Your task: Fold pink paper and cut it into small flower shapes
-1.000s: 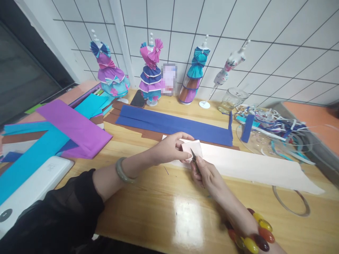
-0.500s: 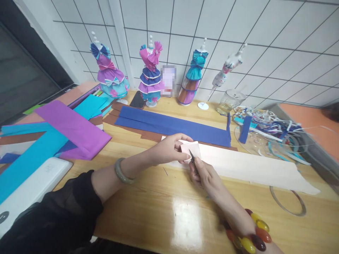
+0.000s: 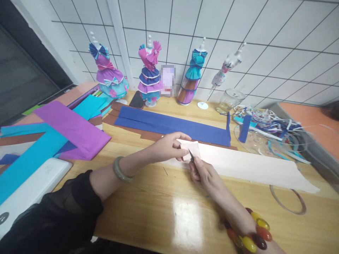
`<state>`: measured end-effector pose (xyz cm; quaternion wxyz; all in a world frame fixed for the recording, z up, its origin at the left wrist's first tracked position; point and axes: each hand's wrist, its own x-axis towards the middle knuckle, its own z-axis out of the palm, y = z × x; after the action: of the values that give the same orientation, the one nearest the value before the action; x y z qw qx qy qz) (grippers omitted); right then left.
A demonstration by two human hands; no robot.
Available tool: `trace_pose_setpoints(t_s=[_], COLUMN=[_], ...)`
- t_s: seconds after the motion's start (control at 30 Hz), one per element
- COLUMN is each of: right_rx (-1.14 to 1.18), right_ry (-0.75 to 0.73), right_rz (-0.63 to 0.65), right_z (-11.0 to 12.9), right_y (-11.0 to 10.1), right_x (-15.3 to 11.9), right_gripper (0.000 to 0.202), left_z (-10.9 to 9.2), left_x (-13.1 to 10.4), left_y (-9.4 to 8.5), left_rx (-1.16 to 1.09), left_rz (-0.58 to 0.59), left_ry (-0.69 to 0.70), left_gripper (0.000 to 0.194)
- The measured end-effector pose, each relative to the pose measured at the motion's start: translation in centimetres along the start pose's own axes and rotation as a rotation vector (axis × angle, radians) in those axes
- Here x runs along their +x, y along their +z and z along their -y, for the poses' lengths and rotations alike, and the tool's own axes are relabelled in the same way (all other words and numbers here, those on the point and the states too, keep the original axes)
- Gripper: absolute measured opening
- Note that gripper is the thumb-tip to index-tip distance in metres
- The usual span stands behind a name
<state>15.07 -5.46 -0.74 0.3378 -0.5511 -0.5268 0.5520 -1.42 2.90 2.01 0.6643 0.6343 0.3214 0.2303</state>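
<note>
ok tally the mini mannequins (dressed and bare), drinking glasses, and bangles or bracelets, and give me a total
Dressed mannequins: 3
Bare mannequin: 1
Drinking glass: 1
Green bangle: 1
Beaded bracelet: 1
Total: 7

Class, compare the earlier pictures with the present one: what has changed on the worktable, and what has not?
The left hand has shifted slightly left, its thumb drawing back a little across the small folded pale piece. Nothing was newly grasped or let go. The right hand still holds the dark pointed tool at that piece; the blue strip, long pale strip and dress forms stayed put.
</note>
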Motion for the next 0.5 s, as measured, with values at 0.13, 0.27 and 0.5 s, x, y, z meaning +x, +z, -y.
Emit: trace_pose_setpoints(t_s=[0.13,0.27,0.5], right_rx=[-0.012,-0.016,-0.01], right_ry=[0.004,0.016,0.017], right_rz=[-0.004,-0.014,-0.025], right_z=[0.0,-0.14,0.01], right_y=[-0.03,-0.07,-0.12], right_x=[0.03,0.13,0.02], right_gripper=[0.046,0.047,0.047], left_z=[-0.11,0.08,0.36], left_x=[-0.03,0.07,0.0], left_y=[-0.17,-0.11,-0.04], left_rx=[0.024,-0.025,-0.055], left_rz=[-0.044,-0.051,-0.059], left_ry=[0.016,0.033,0.077], left_gripper=[0.048,0.049,0.048])
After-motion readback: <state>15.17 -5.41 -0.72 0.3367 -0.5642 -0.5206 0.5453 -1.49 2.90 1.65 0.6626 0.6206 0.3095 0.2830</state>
